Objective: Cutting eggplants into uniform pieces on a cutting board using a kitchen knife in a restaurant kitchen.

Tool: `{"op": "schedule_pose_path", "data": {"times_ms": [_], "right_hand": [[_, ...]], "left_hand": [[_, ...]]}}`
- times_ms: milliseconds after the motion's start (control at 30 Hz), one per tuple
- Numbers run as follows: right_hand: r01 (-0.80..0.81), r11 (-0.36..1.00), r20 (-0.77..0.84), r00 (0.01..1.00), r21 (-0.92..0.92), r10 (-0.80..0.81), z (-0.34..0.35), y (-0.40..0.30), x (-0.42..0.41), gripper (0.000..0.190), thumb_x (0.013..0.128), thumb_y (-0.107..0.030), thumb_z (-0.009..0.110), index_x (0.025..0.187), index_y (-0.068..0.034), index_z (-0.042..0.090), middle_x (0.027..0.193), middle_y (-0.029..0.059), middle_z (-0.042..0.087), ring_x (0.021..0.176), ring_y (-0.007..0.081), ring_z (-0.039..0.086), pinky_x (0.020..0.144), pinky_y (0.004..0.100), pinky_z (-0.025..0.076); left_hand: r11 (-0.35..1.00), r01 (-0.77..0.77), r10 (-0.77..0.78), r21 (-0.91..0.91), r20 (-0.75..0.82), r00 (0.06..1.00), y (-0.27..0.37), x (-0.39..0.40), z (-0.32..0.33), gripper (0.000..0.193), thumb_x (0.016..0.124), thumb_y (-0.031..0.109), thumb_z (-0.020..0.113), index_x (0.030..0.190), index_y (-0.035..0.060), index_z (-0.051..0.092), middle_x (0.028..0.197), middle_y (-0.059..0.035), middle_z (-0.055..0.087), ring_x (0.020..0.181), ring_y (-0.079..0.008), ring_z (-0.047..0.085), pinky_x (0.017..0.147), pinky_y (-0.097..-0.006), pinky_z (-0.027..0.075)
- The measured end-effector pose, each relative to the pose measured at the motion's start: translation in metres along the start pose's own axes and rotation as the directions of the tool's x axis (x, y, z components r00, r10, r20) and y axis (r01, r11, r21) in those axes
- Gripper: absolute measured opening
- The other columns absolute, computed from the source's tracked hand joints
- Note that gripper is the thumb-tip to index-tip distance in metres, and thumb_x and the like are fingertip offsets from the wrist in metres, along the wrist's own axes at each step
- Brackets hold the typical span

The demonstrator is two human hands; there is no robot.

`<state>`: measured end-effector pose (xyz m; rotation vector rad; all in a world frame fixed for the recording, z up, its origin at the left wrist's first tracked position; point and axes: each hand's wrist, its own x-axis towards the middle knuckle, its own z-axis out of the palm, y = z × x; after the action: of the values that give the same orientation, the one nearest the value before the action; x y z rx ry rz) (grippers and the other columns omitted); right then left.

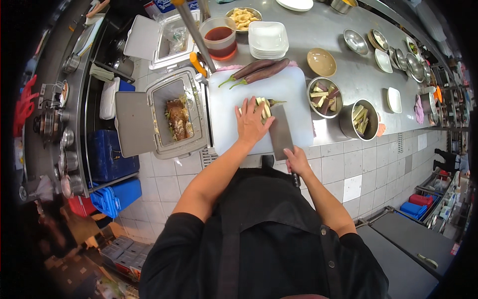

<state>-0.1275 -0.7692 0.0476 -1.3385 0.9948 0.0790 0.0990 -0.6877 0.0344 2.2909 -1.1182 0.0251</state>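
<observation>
My left hand point(251, 121) lies with spread fingers over cut eggplant pieces point(265, 112), holding them against the white cutting board point(231, 140). My right hand point(297, 161) grips the dark handle of a cleaver point(282, 132). Its broad blade lies over the board just right of the pieces. A green eggplant stem end point(276, 101) sits above the blade. Two whole purple eggplants point(257, 71) rest across the board's far edge. To the right, a steel bowl point(310, 105) holds purple-skinned eggplant pieces, and a deeper steel pot point(347, 125) contains pale green strips.
An open grey bin point(158, 149) with food scraps stands left of the board. Behind are a tub of red-brown liquid point(218, 37), stacked white dishes point(268, 39) and a tan bowl point(321, 62). A metal pole point(196, 35) rises at the counter's left edge.
</observation>
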Motion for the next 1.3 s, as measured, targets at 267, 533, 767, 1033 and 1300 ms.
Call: {"op": "schedule_pose_path", "data": {"times_ms": [267,533,767,1033,1300], "right_hand": [[0.008,1.0,0.219,0.976,-0.03,-0.001,0.002,0.0,-0.004,0.028,0.108,-0.025,0.059,0.111,0.002,0.055,0.06,0.0054,0.055,0.044,0.0145,0.054,0.04,0.0328,0.046],[0.065,0.997,0.027,0.997,0.037,-0.066,-0.053,-0.031,-0.051,0.027,0.108,-0.024,0.062,0.109,0.002,0.055,0.06,0.0049,0.055,0.044,0.0125,0.053,0.042,0.0318,0.046],[0.219,0.975,-0.561,0.813,0.044,-0.157,-0.149,-0.045,-0.129,0.024,0.108,-0.021,0.06,0.101,0.002,0.059,0.057,0.002,0.055,0.043,0.0105,0.053,0.041,0.0309,0.044],[0.149,0.989,-0.8,0.592,-0.014,-0.101,-0.207,0.023,-0.165,0.025,0.108,-0.018,0.058,0.094,0.002,0.061,0.054,0.0024,0.05,0.041,0.0123,0.05,0.04,0.0324,0.04],[0.209,0.938,-0.467,0.824,-0.275,-0.321,-0.171,0.003,-0.139,0.021,0.1,-0.015,0.066,0.091,0.004,0.061,0.063,0.0223,0.059,0.056,0.0408,0.059,0.056,0.0467,0.047]], "left_hand": [[0.988,0.02,-0.043,-0.153,-0.149,0.988,0.016,-0.02,0.018,0.052,0.078,0.02,0.078,0.128,0.0061,0.069,0.147,-0.0207,0.053,0.136,-0.042,0.05,0.116,-0.0619,0.037],[0.882,-0.238,0.11,-0.407,-0.313,0.943,0.104,0.028,0.028,0.05,0.077,0.008,0.072,0.126,0.0009,0.067,0.146,-0.0259,0.052,0.128,-0.0447,0.055,0.106,-0.0507,0.048],[0.549,-0.537,0.509,-0.641,-0.253,0.823,0.291,0.1,0.064,0.051,0.083,0.015,0.071,0.132,0.0031,0.062,0.149,-0.0249,0.051,0.137,-0.0457,0.05,0.116,-0.0513,0.041],[0.749,-0.322,0.383,-0.579,-0.019,0.924,0.235,0.102,0.102,0.035,0.088,0.017,0.074,0.122,0.0076,0.07,0.137,-0.0189,0.061,0.133,-0.0399,0.054,0.115,-0.0507,0.042],[0.983,-0.105,0.062,0.15,0.269,0.961,0.028,0.065,0.016,0.026,0.087,0.013,0.073,0.112,0.0066,0.074,0.116,-0.0164,0.066,0.108,-0.0383,0.062,0.097,-0.0484,0.052]]}}
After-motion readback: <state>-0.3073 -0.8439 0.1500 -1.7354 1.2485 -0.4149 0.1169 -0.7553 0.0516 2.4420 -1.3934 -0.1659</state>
